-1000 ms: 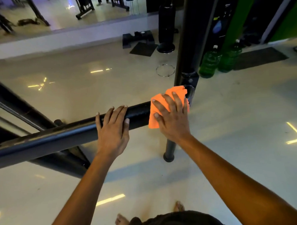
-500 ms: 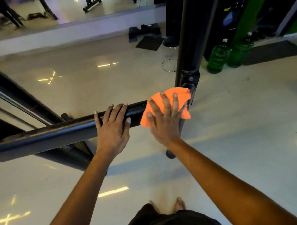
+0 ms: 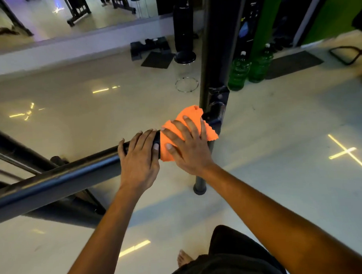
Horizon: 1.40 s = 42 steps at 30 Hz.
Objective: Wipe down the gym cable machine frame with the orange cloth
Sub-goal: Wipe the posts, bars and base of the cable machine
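A black horizontal bar (image 3: 60, 178) of the cable machine frame runs from the lower left up to a black upright post (image 3: 211, 53). The orange cloth (image 3: 190, 114) lies over the bar's right end, right by the joint with the post. My right hand (image 3: 188, 144) presses flat on the cloth with fingers spread and straight. My left hand (image 3: 138, 158) rests on top of the bar just left of the cloth, fingers laid over it and nearly touching my right hand.
Two green bottles (image 3: 249, 69) stand on the floor right of the post. A round stool (image 3: 185, 71) and a dark mat (image 3: 158, 59) sit behind it. More black frame tubes (image 3: 10, 147) cross at the left. My bare foot (image 3: 183, 257) shows below.
My left hand has slid right along the bar, closing up to my right hand. The cloth has bunched slightly toward the post joint.
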Motion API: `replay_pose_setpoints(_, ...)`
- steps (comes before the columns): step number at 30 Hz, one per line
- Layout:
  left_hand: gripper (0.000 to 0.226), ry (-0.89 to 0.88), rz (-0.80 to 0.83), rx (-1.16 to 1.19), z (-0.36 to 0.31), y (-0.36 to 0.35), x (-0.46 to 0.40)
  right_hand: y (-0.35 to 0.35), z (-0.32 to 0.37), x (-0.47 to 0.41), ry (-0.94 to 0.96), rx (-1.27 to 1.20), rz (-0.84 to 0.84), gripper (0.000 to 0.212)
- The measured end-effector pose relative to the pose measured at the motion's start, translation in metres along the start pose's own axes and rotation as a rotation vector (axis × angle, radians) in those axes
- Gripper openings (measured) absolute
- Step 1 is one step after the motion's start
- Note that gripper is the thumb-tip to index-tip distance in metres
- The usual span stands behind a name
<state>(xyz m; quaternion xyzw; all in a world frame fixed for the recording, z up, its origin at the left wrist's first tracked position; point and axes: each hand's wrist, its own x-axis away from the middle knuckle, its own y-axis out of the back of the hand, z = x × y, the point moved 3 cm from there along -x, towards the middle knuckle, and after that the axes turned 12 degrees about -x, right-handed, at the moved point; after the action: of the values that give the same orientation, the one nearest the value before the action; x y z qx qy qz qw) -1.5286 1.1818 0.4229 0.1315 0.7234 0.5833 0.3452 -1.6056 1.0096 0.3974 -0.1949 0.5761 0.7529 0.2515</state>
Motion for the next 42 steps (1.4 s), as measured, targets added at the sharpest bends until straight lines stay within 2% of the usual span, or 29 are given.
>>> replay_pose_setpoints(3,0.049,-0.02,0.013,0.009,0.002,0.001,-0.002,0.025,-0.054,0.004,0.11,0.077,0.065,0.052)
replay_pose_setpoints(6,0.049,-0.024,0.022,0.013,0.001,0.001,-0.003,0.049,-0.093,0.004,-0.098,-0.009,0.016,0.049)
replay_pose_setpoints(9,0.048,-0.026,0.013,0.024,-0.01,0.0,-0.007,0.039,-0.066,0.0,-0.217,-0.059,-0.062,0.043)
replay_pose_setpoints(11,0.047,-0.038,0.009,0.034,-0.025,-0.002,-0.011,0.035,-0.056,0.006,-0.114,-0.046,-0.002,0.046)
replay_pose_setpoints(14,0.044,-0.05,0.021,0.048,-0.045,-0.006,-0.018,0.056,-0.095,0.009,0.039,-0.044,0.102,0.049)
replay_pose_setpoints(17,0.046,-0.032,0.031,0.041,-0.058,-0.009,-0.022,0.069,-0.132,0.007,-0.052,-0.174,0.091,0.049)
replay_pose_setpoints(20,0.048,0.01,0.005,0.026,-0.073,-0.012,-0.029,0.054,-0.118,0.014,-0.14,-0.295,0.046,0.052)
replay_pose_setpoints(25,0.046,0.14,-0.01,0.0,-0.108,-0.021,-0.041,0.057,-0.157,0.022,0.067,-0.352,0.035,0.059)
replay_pose_setpoints(28,0.046,0.182,-0.024,-0.023,-0.121,-0.025,-0.041,0.065,-0.174,0.02,0.051,-0.446,-0.016,0.053)
replay_pose_setpoints(30,0.047,0.219,-0.03,-0.022,-0.131,-0.027,-0.044,0.058,-0.169,0.017,0.025,-0.44,0.055,0.06)
replay_pose_setpoints(32,0.048,0.253,-0.043,-0.034,-0.145,-0.03,-0.044,0.049,-0.163,0.016,0.073,-0.387,0.128,0.073)
replay_pose_setpoints(34,0.05,0.287,-0.058,-0.035,-0.157,-0.033,-0.043,0.045,-0.168,0.015,0.119,-0.409,0.152,0.077)
replay_pose_setpoints(38,0.053,0.335,-0.063,-0.045,-0.17,-0.037,-0.042,0.054,-0.205,0.016,0.252,-0.514,0.133,0.058)
replay_pose_setpoints(42,0.054,0.38,-0.02,-0.036,-0.174,-0.037,-0.041,0.074,-0.224,0.014,0.181,-0.67,0.086,0.048)
